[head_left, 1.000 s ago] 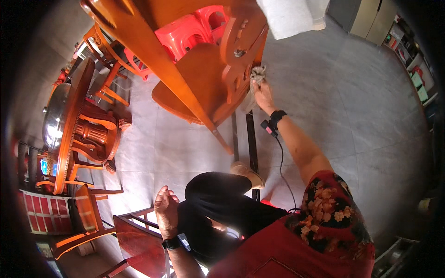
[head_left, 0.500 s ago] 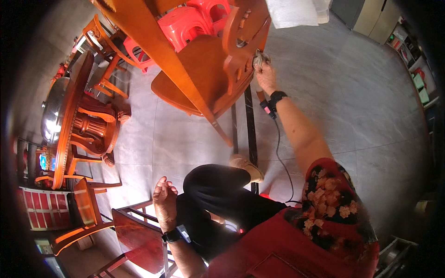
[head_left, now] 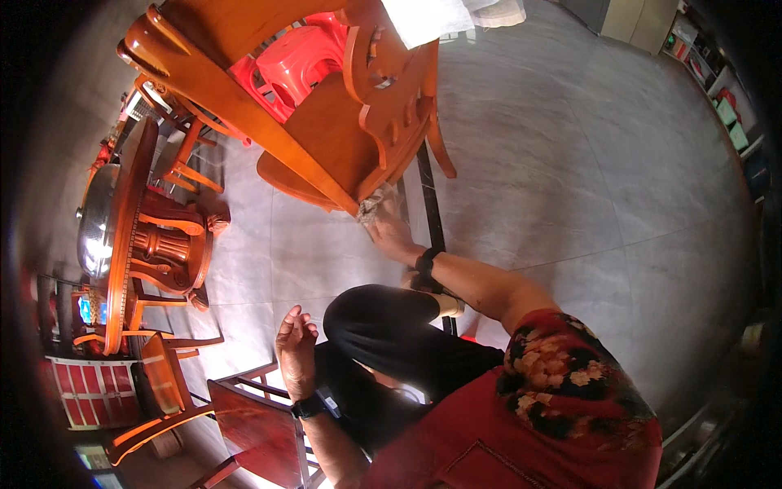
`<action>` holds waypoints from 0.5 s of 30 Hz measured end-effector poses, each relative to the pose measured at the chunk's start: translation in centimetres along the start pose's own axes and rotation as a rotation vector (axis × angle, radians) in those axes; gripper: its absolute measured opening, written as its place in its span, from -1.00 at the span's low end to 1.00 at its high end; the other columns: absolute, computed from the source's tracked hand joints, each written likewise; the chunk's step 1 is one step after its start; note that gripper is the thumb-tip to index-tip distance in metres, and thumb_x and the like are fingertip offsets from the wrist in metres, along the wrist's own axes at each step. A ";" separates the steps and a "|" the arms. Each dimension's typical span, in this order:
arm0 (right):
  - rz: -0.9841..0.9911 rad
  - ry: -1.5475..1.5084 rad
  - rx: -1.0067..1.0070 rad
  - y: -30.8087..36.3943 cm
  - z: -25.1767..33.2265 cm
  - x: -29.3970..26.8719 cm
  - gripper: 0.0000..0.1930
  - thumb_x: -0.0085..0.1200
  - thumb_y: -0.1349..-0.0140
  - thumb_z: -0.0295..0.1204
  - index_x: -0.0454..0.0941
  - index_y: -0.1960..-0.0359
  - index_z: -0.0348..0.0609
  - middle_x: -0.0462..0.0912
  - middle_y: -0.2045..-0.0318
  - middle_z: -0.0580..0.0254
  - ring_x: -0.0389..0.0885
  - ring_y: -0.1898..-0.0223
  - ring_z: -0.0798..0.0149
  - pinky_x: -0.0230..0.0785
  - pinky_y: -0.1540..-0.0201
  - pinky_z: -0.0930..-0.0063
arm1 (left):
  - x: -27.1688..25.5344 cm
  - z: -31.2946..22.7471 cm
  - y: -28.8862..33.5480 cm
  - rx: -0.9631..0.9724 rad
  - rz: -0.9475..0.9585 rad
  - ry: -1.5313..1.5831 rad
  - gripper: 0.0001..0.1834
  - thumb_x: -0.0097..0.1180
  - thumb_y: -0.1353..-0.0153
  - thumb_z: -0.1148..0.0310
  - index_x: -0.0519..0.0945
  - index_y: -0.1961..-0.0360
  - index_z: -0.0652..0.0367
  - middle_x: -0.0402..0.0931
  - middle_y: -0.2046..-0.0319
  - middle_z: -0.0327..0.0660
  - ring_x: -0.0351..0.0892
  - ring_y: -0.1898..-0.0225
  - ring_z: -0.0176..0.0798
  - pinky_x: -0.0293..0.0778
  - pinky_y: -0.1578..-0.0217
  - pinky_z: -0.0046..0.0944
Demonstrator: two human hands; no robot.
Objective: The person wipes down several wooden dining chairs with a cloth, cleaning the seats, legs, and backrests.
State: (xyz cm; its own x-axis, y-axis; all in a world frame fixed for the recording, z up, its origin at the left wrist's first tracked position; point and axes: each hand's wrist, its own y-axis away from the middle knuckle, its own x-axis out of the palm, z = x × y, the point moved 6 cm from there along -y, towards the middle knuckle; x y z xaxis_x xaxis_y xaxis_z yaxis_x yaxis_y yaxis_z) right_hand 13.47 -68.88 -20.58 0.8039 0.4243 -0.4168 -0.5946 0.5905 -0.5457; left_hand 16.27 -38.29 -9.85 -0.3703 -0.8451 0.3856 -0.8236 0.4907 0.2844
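Observation:
An orange-brown wooden chair (head_left: 314, 143) with a cut-out back stands tilted in front of me. My right hand (head_left: 393, 235) is closed around a crumpled greyish rag (head_left: 375, 205). The rag presses against the chair's near lower corner, where a long rail meets the back. My left hand (head_left: 296, 346) is raised beside my left knee, fingers loosely bent and apart, with nothing in it. It is nearest to a dark red wooden chair (head_left: 257, 424) at the lower left.
Red plastic stools (head_left: 297, 65) stand behind the chair. To the left are a round carved table (head_left: 134, 220) and more wooden chairs (head_left: 163, 375). A dark metal bar (head_left: 429, 200) runs along the grey tiled floor (head_left: 554, 163). White sheeting (head_left: 428, 18) hangs at the top; shelves (head_left: 717, 77) line the far right.
My right hand has moved the rag down and to the left, from the side of the chair's back to its near lower corner. My left hand stays nearly still. The whole view has shifted slightly.

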 end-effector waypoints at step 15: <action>-0.051 0.299 0.410 -7.5 -10.6 -7.9 -0.66 0.02 -0.21 -0.37 0.51 0.00 -0.21 0.65 0.23 -0.18 0.61 0.16 -0.24 0.48 0.15 -0.05 | -2.3 -1.0 1.9 0.045 -0.059 -0.005 -0.66 0.21 -0.29 0.34 0.55 -0.05 0.23 0.57 0.25 -0.23 0.51 0.32 -0.34 0.43 0.18 -0.36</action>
State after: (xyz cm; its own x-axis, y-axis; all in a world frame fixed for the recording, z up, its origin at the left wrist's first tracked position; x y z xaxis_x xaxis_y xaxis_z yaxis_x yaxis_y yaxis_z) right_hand 11.40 -83.91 -20.94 0.7569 0.2078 -0.6196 -0.4516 0.8516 -0.2661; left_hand 16.00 -35.16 -9.30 -0.3221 -0.8735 0.3649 -0.8625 0.4297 0.2672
